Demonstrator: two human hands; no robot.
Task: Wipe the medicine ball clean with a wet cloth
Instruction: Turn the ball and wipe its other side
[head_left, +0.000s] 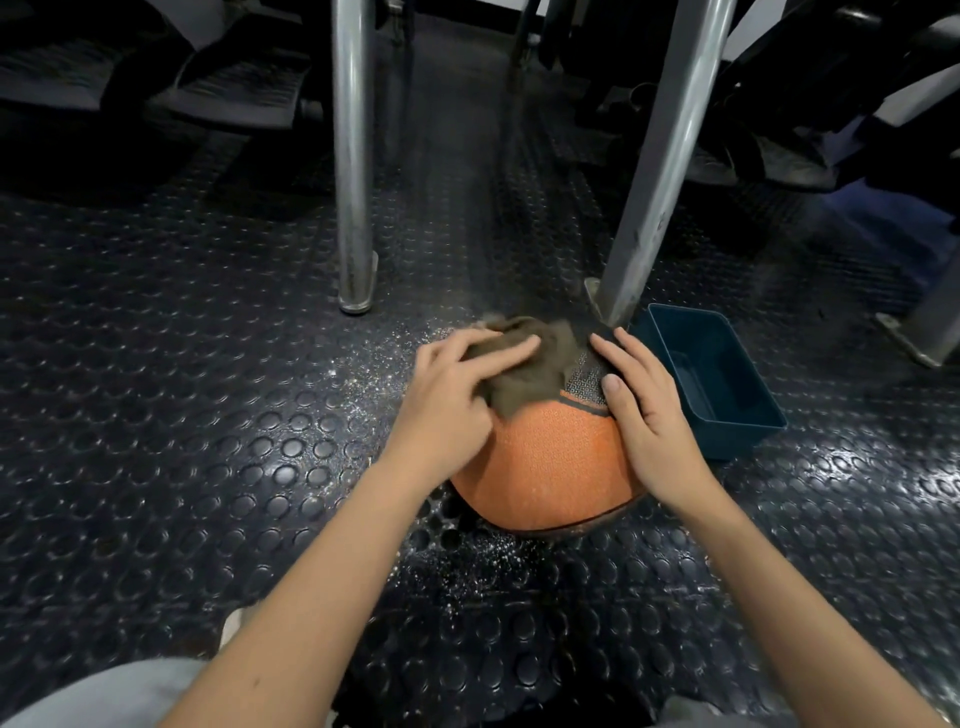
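A: Where is the medicine ball (545, 467) to be found?

B: It is set on the studded rubber floor (208, 415), low in the middle of the view, with the brown cloth (524, 374) draped over its top.

A: How are the hands placed, and why?

B: The left hand (447, 395) is laid on the cloth, its fingers (509, 348) stretched and a little apart, so the cloth is pressed onto the top of the ball rather than gripped. The right hand (644, 410) is set flat against the ball's right side, fingers straight and close together, thumb spread toward the top. By this, it is judged, the ball is steadied against rolling while the wiping is done.

A: What else is seen nearby?

B: A blue tub (727, 374) is placed just beside the ball on the right, within easy reach, presumably for wetting the cloth; whether water is in it cannot be told. Pale specks (384, 358) are scattered on the floor around the ball.

A: Is anything in the way?

B: A slanted metal leg (660, 171) comes down right behind the ball, and an upright one (353, 182) stands further left. The far side of the ball is crowded by the slanted leg, so turning the ball is likely to be needed there.
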